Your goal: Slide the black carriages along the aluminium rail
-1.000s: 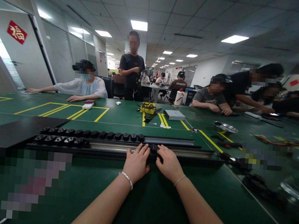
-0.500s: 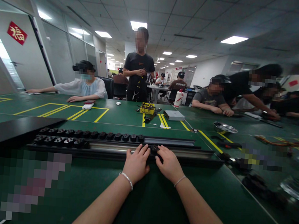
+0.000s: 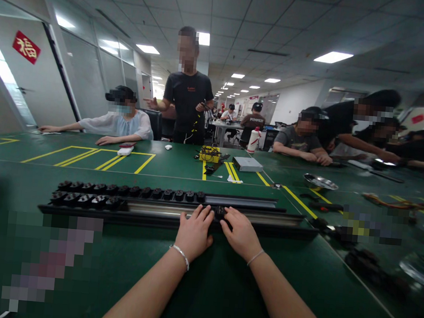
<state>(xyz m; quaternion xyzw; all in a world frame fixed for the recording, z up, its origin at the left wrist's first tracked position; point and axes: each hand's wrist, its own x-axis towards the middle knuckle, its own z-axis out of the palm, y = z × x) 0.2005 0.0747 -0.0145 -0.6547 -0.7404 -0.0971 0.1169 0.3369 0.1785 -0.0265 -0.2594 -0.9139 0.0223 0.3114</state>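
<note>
A long black rail (image 3: 266,218) with a silver channel lies across the green table (image 3: 201,286) in front of me. Rows of small black clips (image 3: 93,199) fill its left part. My left hand (image 3: 192,233) rests at the rail's near edge, fingers curled onto the channel. My right hand (image 3: 240,233) sits just right of it, its fingertips pressed on a small black clip (image 3: 219,212) in the channel. A second rail (image 3: 238,201) with several black clips lies right behind the first.
A yellow box (image 3: 209,154) and a grey flat box (image 3: 247,163) sit mid-table. A metal dish (image 3: 320,181) and cables lie at right. Seated people work at the far side and right, and one person (image 3: 186,102) stands behind the table.
Both hands stay at the rail's middle. The black panel at the left has gone from view. The standing person behind the table has stepped closer and stretched an arm out.
</note>
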